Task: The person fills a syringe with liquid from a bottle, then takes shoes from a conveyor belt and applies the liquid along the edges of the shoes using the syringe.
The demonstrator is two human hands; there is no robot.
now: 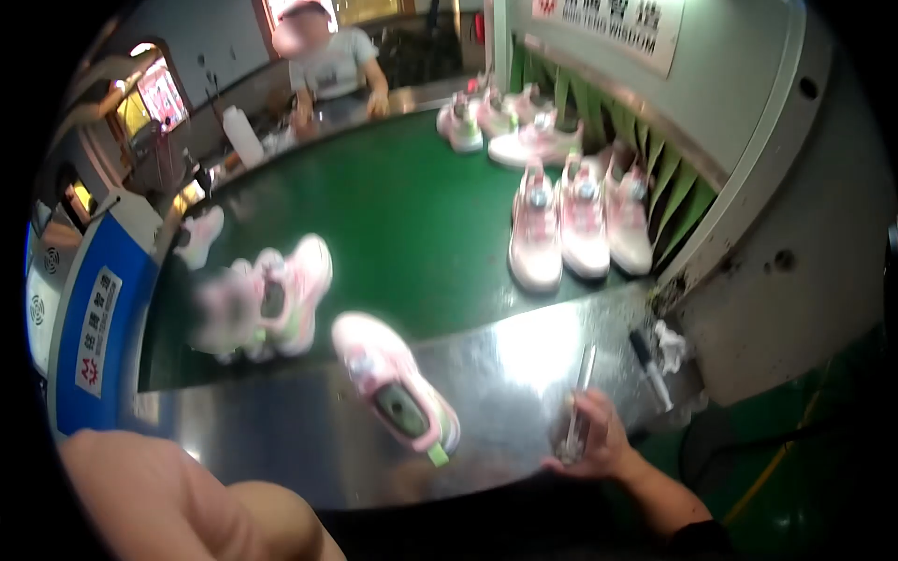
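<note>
My right hand (597,438) is at the metal table's front edge, its fingers closed around a slim, pale pen-like tool (584,379) that points away from me. The tool's lower end looks clear and glassy, partly covered by the fingers. Left of it, a pink shoe (379,360) with a dark insole and a green heel tab lies on the metal, untouched, its toe toward the belt. My left hand (187,496) looms large and blurred at the lower left, close to the camera; its fingers cannot be made out.
The green conveyor belt (365,206) carries pink shoes (582,220) in rows at right and a blurred group (290,294) at left. A black-and-white marker (650,369) and crumpled tissue (670,346) lie at the right. A person (332,65) stands across the belt. A white bottle (242,136) stands behind.
</note>
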